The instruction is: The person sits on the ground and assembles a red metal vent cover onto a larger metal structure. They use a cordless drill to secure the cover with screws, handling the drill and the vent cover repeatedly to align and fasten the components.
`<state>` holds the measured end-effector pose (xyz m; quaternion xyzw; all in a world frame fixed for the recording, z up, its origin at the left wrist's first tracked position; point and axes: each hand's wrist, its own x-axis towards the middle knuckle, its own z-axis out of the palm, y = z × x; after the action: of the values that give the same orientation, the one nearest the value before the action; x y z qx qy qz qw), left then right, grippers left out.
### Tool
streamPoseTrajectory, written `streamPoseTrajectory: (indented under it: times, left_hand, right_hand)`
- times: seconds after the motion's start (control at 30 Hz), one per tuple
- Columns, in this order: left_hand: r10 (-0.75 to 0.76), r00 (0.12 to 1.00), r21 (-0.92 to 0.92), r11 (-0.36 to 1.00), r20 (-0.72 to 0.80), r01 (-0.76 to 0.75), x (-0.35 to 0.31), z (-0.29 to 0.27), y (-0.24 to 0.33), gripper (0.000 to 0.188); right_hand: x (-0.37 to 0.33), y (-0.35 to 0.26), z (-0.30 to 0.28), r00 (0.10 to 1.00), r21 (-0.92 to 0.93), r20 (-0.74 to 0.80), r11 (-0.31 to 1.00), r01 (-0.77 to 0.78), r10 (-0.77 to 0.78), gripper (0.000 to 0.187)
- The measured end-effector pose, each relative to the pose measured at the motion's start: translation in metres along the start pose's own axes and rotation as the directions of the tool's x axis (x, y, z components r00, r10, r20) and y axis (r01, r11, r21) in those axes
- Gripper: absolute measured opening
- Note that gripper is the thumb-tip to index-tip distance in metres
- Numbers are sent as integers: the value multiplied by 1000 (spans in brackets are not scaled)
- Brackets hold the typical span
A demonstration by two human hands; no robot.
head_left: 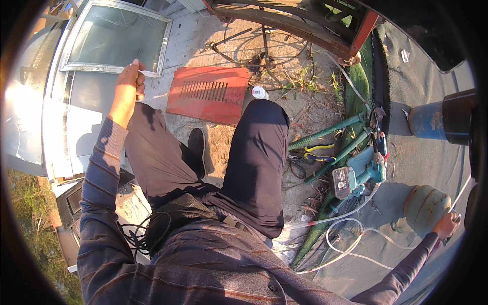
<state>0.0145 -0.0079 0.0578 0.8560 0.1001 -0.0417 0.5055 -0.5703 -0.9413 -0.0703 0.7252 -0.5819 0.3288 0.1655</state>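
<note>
My left hand [131, 87] is raised in front of the framed glass pane, its fingers curled in. Whatever they hold, if anything, is hidden. My right arm stretches far to the right, and my right hand [446, 226] is closed at the end of a tan-green gas cylinder [424, 209]. What sits inside its grip is too dark to make out. A pale thin hose or rod [461, 192] runs up from beside that hand. Between my knees and beyond them lies a red slotted metal panel [207, 94], with a small white container [260, 93] by its right edge.
A teal cordless power tool [367, 175], yellow-and-black pliers [319, 153] and green tubes [328, 132] lie right of my knee. A white hose [351, 249] coils nearby. Beyond are a blue cylinder [428, 122], a red-edged frame [351, 38] and a glass pane [119, 36]. Black cable [136, 239] lies at left.
</note>
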Motion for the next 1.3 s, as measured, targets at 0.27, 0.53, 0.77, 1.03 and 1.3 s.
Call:
streamPoseTrajectory:
  times: [0.27,0.53,0.77,1.03,1.3]
  left_hand:
    - [-243,956,236,931,-166,278,48,-134,-125,47]
    - [-239,969,533,829,69,166,99,-189,-306,41]
    - [-82,925,717,658,372,-230,200,-81,-354,26]
    - [22,847,764,420,531,-490,332,-11,-385,31]
    - [-70,693,633,-351,718,-691,375,-71,-550,17]
  right_hand:
    - [-377,-419,-160,735,747,640,406,-526,-224,27]
    - [-401,-624,-238,-265,857,252,341,-386,-931,38]
    - [-540,-679,-175,-621,776,538,623,99,-570,49]
    - [-682,-686,-105,-242,250,857,777,-577,-456,35]
    - [-672,-692,-150,-127,460,840,817,-348,-527,30]
